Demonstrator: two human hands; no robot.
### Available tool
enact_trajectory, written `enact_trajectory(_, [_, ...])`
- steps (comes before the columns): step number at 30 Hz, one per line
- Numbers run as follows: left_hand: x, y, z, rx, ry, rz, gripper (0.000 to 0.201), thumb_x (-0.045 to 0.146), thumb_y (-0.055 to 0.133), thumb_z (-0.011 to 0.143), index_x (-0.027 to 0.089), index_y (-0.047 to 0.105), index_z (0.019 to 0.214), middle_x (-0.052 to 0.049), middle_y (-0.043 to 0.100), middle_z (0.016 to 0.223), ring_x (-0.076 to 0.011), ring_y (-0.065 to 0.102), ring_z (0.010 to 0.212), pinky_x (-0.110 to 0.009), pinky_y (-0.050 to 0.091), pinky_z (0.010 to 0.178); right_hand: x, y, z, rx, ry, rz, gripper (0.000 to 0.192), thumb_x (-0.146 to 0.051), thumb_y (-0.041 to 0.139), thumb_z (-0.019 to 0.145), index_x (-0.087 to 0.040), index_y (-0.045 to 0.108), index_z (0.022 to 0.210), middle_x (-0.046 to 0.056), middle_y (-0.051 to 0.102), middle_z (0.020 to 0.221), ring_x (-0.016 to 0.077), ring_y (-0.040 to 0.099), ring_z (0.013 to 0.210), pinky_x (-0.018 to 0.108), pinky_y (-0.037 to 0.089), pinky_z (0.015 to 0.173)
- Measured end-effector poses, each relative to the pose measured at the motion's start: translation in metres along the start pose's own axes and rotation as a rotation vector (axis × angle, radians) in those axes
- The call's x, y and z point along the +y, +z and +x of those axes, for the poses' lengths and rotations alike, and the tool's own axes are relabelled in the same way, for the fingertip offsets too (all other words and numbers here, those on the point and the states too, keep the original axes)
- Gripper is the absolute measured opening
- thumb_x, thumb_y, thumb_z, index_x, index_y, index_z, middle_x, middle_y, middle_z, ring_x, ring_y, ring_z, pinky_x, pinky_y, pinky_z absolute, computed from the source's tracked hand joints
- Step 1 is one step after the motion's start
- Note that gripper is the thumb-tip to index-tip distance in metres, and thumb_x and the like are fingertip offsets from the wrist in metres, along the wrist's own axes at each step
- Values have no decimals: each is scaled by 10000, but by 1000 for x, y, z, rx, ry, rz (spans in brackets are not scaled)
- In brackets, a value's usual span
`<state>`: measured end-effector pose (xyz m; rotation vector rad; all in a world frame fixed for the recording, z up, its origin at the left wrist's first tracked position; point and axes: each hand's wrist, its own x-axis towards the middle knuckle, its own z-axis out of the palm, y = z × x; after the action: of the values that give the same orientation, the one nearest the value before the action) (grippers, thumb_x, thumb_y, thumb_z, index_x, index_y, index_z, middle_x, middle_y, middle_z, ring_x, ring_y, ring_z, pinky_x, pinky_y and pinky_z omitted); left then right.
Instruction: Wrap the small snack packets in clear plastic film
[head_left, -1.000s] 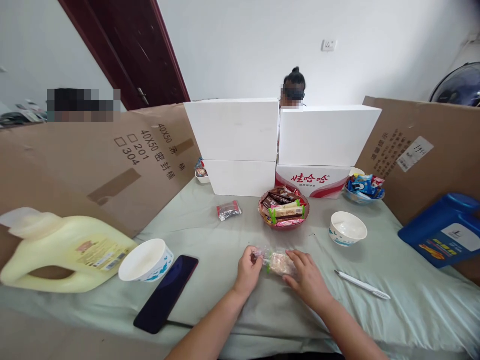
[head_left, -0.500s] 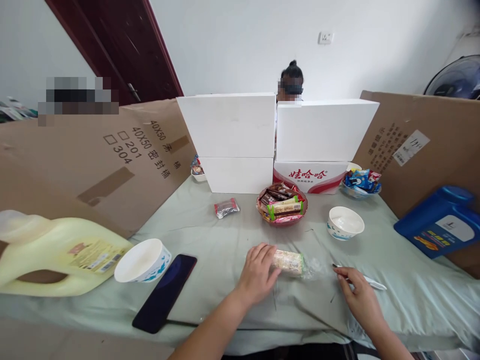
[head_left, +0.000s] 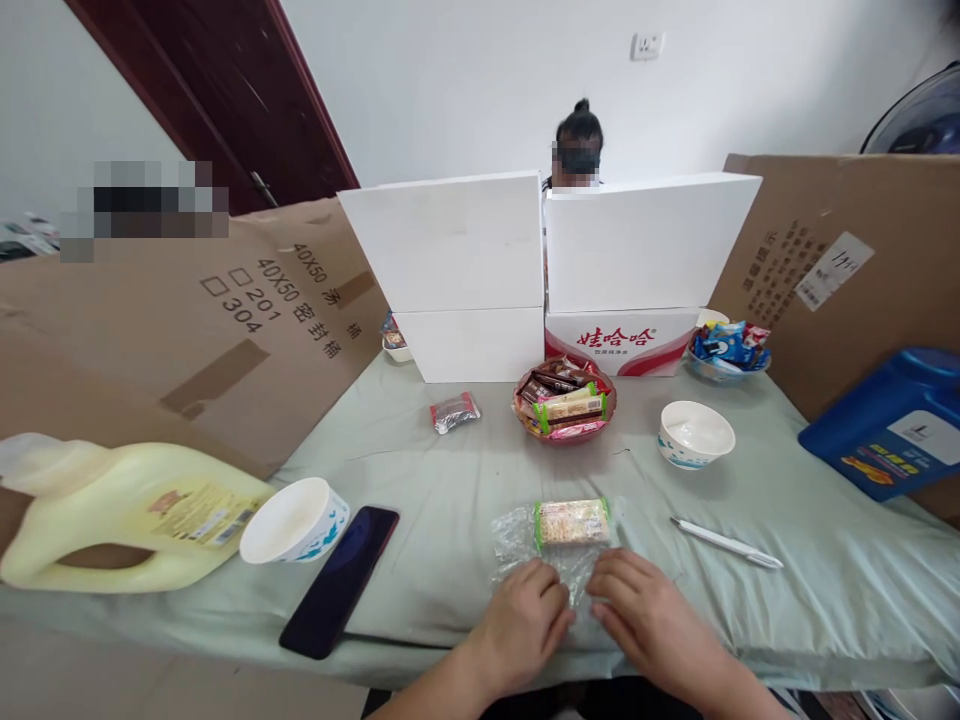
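Head view, lower centre: left hand (head_left: 525,625) and right hand (head_left: 651,622), loosely curled, pinching clear wrapper (head_left: 551,545) near edge beneath snack bar (head_left: 574,521); best tugged gently, evenly.

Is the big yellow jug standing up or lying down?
Lying down. The yellow jug rests on its side on the green cloth, its label facing up and its handle along the bottom, beside a white bowl.
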<state>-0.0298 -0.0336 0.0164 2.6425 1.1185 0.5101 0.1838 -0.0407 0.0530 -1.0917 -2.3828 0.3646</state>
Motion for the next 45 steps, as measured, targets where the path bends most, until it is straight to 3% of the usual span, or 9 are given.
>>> enact_trajectory(3, [-15, -11, 13, 110, -98, 45, 180, 129, 470, 882, 178, 616, 976, -88, 625, 1016, -232, 587, 914, -389, 538, 803, -6, 16, 11, -196, 113, -142, 149, -190, 500, 916, -199, 604, 810, 33, 641, 816, 185, 609, 787, 285, 461, 701])
enact_trajectory(7, [-33, -19, 30, 244, -153, 189, 405, 137, 505, 856, 192, 530, 1257, -133, 509, 1339, -305, 529, 1146, -481, 508, 908, 13, 28, 5, -199, 386, -342, 166, -148, 458, 917, -191, 619, 909, 56, 652, 910, 174, 645, 717, 266, 432, 603])
enact_trajectory(12, [-27, -14, 50, 189, 99, 88, 266, 103, 429, 903, 195, 636, 1043, -87, 655, 1037, -235, 592, 1016, -399, 517, 870, 32, 28, -3, -22, 553, -506, 389, -245, 480, 909, -191, 485, 1294, 139, 605, 1187, 167, 633, 627, 289, 414, 499])
enact_trajectory(16, [-21, 0, 68, 85, 202, 47, 256, 122, 451, 902, 207, 632, 1062, -75, 662, 1045, -225, 602, 1009, -385, 506, 877, 39, 26, 5, 100, 452, -544, 387, -235, 507, 871, -206, 529, 1257, 147, 616, 1181, 252, 629, 858, 344, 477, 661])
enact_trajectory(22, [-36, 6, 84, -82, -130, 137, 719, 428, 743, 720, 181, 471, 1339, -162, 536, 1332, -380, 439, 1272, -603, 295, 1070, 60, 36, 6, 31, 407, -470, 626, -351, 677, 762, -139, 510, 1327, 168, 561, 1318, 307, 551, 1079, 412, 446, 882])
enact_trajectory(30, [-58, -8, 63, -20, -60, -143, 583, 320, 752, 629, 189, 593, 1174, -106, 643, 1114, -305, 549, 1101, -539, 328, 1061, 80, 51, -21, 166, 326, -404, 446, -389, 549, 895, -169, 571, 1283, 88, 587, 1314, 251, 548, 1075, 395, 415, 945])
enact_trajectory(38, [-119, -61, 71, 317, -486, -1112, 568, 569, 611, 754, 152, 583, 1138, -95, 687, 971, -241, 654, 841, -349, 508, 743, 80, 54, -21, 180, 304, -378, 390, -383, 514, 923, -198, 595, 1257, 66, 596, 1306, 245, 557, 1082, 404, 421, 948])
enact_trajectory(42, [-131, -104, 132, 508, -342, -925, 571, 515, 702, 707, 158, 591, 1138, -90, 674, 1085, -253, 621, 995, -353, 479, 871, 82, 55, -22, 188, 305, -367, 385, -395, 503, 926, -216, 597, 1254, 63, 599, 1303, 251, 564, 1084, 415, 430, 939])
enact_trajectory(45, [-136, -119, 184, 337, -215, -624, 580, 483, 663, 747, 133, 570, 1200, -99, 650, 1136, -258, 600, 1039, -360, 469, 906, 82, 55, -22, 199, 303, -364, 381, -400, 494, 931, -222, 600, 1251, 62, 604, 1295, 249, 569, 1083, 413, 432, 944])
